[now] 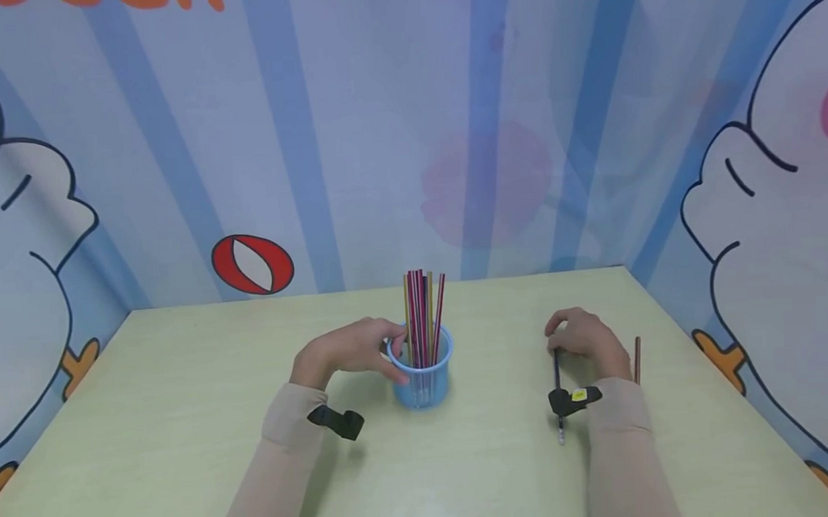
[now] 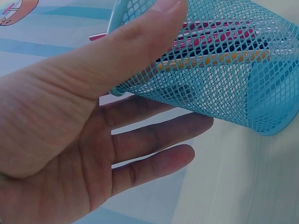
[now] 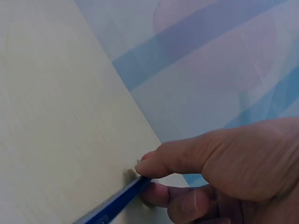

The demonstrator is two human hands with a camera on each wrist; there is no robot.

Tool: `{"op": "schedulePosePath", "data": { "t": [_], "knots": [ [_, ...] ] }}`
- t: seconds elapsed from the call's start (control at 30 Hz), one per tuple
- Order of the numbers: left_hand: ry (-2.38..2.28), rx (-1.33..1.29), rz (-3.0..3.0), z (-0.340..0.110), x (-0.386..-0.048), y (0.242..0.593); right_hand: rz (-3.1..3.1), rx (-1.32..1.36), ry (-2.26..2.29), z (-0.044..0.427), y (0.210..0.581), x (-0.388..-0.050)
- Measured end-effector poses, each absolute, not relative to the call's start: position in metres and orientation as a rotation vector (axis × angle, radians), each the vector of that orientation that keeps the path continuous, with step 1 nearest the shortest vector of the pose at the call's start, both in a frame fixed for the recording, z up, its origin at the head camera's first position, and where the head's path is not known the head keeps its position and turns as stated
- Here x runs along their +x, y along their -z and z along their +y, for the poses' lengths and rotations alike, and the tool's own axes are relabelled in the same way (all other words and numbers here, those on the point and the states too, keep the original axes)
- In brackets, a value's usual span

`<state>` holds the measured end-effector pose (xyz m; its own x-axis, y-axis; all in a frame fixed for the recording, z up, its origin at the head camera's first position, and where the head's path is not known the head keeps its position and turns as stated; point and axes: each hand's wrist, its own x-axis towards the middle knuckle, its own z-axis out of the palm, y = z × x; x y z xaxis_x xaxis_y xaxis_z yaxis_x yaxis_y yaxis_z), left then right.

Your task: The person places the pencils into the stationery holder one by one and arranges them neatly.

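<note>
A light blue mesh pencil cup (image 1: 422,389) stands upright on the table, with several red, yellow and dark pencils (image 1: 419,312) in it. My left hand (image 1: 355,347) grips the cup near its rim from the left. In the left wrist view, the thumb of that hand (image 2: 60,126) lies across the mesh cup (image 2: 224,93), and part of the other fingers is hidden behind it. To the right of the cup, my right hand (image 1: 586,342) pinches the far end of a dark blue pencil (image 1: 557,372). The right wrist view shows this blue pencil (image 3: 110,205) between thumb and fingers.
A brownish pencil (image 1: 637,357) lies right of my right wrist, partly hidden by the sleeve. The pale table (image 1: 205,391) ends at a printed blue-striped backdrop (image 1: 381,136). Each wrist wears a black camera strap.
</note>
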<state>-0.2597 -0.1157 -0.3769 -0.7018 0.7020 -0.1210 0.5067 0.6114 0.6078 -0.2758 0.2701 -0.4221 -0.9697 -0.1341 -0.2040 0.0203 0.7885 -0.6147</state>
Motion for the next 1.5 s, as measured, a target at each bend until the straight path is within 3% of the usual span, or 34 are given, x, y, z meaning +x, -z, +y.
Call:
{"op": "schedulePosePath", "data": {
  "t": [0.33, 0.77, 1.13, 1.5],
  "knots": [
    [-0.799, 0.963, 2.473, -0.114, -0.257, 0.381, 2.554, -0.424, 1.182, 0.223, 0.42, -0.286],
    [-0.777, 0.952, 2.493, -0.112, -0.258, 0.378, 2.408, -0.731, 1.792, 0.209, 0.359, -0.267],
    [-0.783, 0.938, 2.498, -0.114, -0.258, 0.377, 2.2, -0.722, 2.246, 0.215, 0.345, -0.261],
    [-0.779, 0.944, 2.51, -0.115, -0.259, 0.376, 2.165, -0.748, 2.343, 0.215, 0.345, -0.264]
  ]
}}
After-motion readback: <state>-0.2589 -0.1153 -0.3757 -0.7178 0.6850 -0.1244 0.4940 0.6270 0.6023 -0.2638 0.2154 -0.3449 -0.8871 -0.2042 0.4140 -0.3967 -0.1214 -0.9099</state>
